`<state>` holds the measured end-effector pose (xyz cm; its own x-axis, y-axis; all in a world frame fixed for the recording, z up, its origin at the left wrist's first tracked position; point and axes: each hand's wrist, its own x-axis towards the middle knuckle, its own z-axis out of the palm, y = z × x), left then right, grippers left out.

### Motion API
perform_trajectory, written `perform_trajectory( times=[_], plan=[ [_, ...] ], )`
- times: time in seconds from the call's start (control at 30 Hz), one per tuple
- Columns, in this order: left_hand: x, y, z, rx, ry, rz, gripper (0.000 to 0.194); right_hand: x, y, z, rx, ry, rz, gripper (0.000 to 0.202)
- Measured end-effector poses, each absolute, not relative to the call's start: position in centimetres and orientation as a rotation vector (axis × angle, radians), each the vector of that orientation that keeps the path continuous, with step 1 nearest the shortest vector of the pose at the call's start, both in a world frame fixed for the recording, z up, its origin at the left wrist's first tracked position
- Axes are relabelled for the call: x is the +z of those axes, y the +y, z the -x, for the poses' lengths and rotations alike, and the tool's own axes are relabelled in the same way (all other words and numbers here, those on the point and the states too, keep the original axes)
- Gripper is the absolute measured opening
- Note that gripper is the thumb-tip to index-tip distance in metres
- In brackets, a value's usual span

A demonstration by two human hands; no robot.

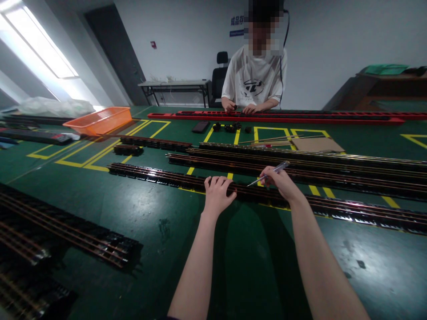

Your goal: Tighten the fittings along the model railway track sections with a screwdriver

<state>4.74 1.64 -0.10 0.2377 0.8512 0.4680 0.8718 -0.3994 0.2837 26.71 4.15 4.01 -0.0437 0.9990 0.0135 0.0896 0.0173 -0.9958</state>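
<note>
A long black strip with copper-coloured rods point(160, 176) lies across the table in front of me. My left hand point(218, 193) grips it from above, fingers curled over it and the thumb out to the right. Closed around a slim screwdriver with a clear handle point(281, 166) is my right hand point(276, 180). The screwdriver's thin shaft slants down to the left, its tip at the strip just right of my left hand. Whether the tip touches a rod is too small to tell.
More rodded strips lie beyond point(333, 166) and at the lower left point(76, 226). A co-worker point(255, 80) works at a long red tray point(200, 116) across the green table point(150, 280). An orange basket point(100, 122), a cardboard piece point(316, 144) and small black parts point(232, 127) also stand around.
</note>
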Motion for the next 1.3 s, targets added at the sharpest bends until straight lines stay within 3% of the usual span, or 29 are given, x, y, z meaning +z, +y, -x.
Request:
perform_trajectory(
  times=[1.3],
  plan=[
    [0.03,1.70,-4.69,-0.933,-1.699,2.464,0.024,3.52,4.41,-26.84,1.176,-1.316,1.255,0.025]
  ],
)
